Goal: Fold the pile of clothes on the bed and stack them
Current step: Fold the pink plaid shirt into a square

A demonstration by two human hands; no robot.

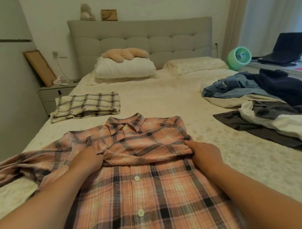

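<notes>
Pale patterned bedding covers the bed, which gives a broad flat surface for folding. Laid front-up near the person is a pink plaid shirt, collar toward the far end, flat so its seams can line up. The right sleeve is already folded across the chest, and both hands grasp that band: the left hand pinches its cuff end near the middle, the right hand grips the fold at the shoulder edge, likely to pull it straight and keep the side even. The other sleeve trails out to the left, not yet folded. Far left lies a folded checked garment, seemingly the start of the stack. On the right sits the unfolded pile of clothes, kept apart from the finished work.
</notes>
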